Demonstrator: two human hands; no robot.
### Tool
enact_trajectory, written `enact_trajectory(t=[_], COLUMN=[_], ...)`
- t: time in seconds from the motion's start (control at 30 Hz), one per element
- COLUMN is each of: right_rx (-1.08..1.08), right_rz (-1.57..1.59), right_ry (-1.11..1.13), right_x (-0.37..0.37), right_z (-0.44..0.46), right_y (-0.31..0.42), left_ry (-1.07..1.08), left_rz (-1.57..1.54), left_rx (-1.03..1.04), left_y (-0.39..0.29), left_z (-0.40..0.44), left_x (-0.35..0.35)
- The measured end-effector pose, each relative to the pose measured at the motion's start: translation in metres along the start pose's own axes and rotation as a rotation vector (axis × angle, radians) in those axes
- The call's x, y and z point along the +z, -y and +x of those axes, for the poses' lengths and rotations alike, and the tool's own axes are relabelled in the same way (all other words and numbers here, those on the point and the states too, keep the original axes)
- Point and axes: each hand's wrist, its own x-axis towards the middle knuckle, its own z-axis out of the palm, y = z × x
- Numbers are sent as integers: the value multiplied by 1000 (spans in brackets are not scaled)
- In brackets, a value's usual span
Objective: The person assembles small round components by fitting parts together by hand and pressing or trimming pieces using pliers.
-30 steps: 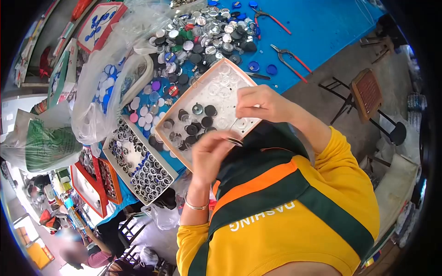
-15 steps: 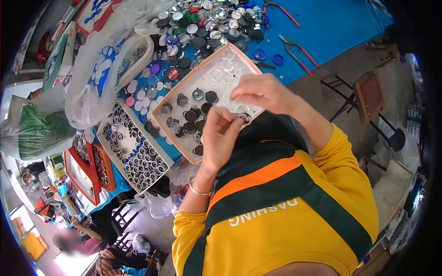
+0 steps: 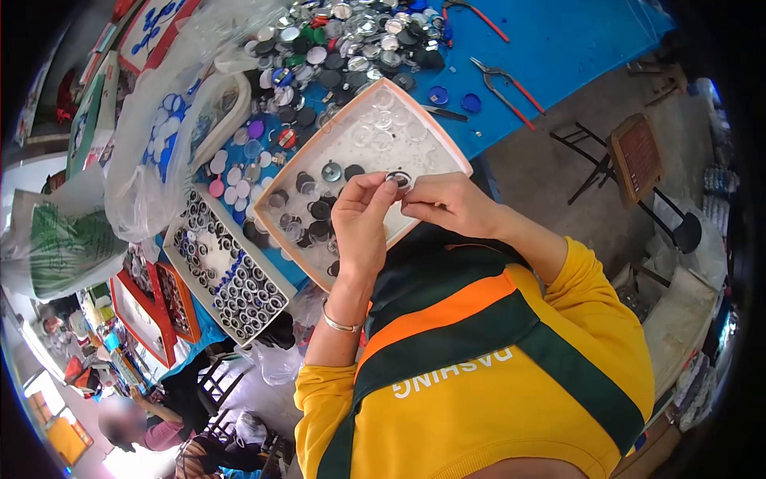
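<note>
My left hand (image 3: 361, 227), with a metal bangle at the wrist, pinches a small round black-rimmed piece (image 3: 400, 179) between thumb and fingertips. Right beside it is my right hand (image 3: 451, 201), its fingers pressed together at the piece's edge; anything inside them is too small to make out. Both hands are over the near side of a shallow orange-edged box lid (image 3: 435, 142). Clear round discs (image 3: 381, 120) lie in its far part. Black discs (image 3: 321, 209) and more clear ones are on its left, around a silvery round part (image 3: 331, 171).
A long box (image 3: 243, 289) of black-rimmed rings stands left. Behind the lid is a heap of metal and coloured caps (image 3: 343, 56). Red-handled pliers (image 3: 507, 89) lie on the blue table (image 3: 558, 48). Plastic bags (image 3: 144, 191) crowd the left; another person (image 3: 159, 427) sits lower left.
My right hand has come down and left to meet my left hand. The left hand, with the round piece, has moved slightly left and up. The view has shifted a little.
</note>
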Motion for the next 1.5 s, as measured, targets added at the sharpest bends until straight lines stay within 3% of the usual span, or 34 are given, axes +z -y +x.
enact_trajectory(t=[0.1, 0.23, 0.4, 0.53, 0.57, 0.67, 0.8, 0.9, 1.03, 1.13, 1.2, 1.27, 1.37, 1.47, 1.5], right_rx=[-5, 109, -5, -131, -152, -165, -187, -202, -246, -205, -255, -265, -216, -191, -190], right_rz=[6, 350, 81, -241, -319, -360, -347, -349, -354, -341, -353, -328, -262, -171, -143], right_ry=[-244, -382, -603, -656, -655, -644, -610, -558, -460, -396, -415, -449, -508, -554, -569], right_x=[-10, -18, -44, -82, -90, -104, -115, -118, -116, -108, -99, -89, -74, -57, -51], right_z=[-4, -11, -14, -10, -8, -3, 2, 3, 2, 1, 4, 6, 8, 12, 13], right_y=[-5, -13, -32, -33, -35, -33, -31, -25, -16, 1, 6, 12, 13, 10, 9], left_ry=[-37, 32, 252, 370, 381, 302, 365, 363, 240, 285, 282, 266, 220, 199, 199], left_rz=[225, 476, 731, 1187, 1262, 1535, 1686, 1522, 750, 421, 325, 453, 147, 151, 283], left_rx=[74, 124, 267, 710, 698, 924, 819, 771, 354, 253, 195, 179, 112, 147, 230], left_y=[3, 9, 10, 19, 24, 43, 48, 46, 19, -2, -8, -11, -5, -5, -2], left_z=[10, 22, 47, 101, 118, 151, 163, 161, 145, 122, 97, 76, 56, 40, 37], left_x=[12, 34, 60, 67, 69, 70, 69, 64, 78, 86, 91, 86, 78, 72, 68])
